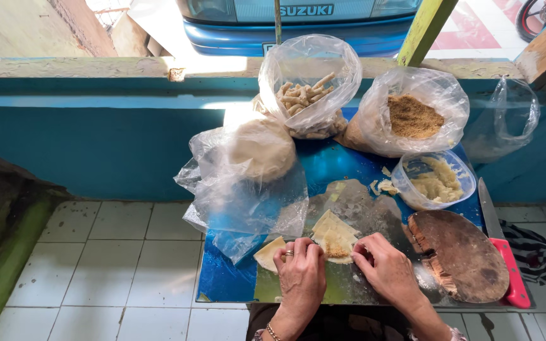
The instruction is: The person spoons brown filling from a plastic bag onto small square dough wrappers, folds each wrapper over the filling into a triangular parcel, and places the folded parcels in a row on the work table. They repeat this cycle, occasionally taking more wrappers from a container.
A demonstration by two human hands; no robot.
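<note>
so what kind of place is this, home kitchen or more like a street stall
Probably a small roadside food-prep spot, open to the street: a low blue table on a tiled floor, a parked vehicle just beyond the ledge, and clear bags of crumbs and rolled snacks beside both hands folding a wrapper.

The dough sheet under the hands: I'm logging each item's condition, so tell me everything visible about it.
The dough sheet is thin, pale yellow and roughly triangular, lying flat on the blue table. A small mound of brownish crumbly filling sits on its near part. The left hand and right hand pinch its near edge from either side, hiding that edge. A second pale piece lies just left of it, partly under the left hand.
</note>
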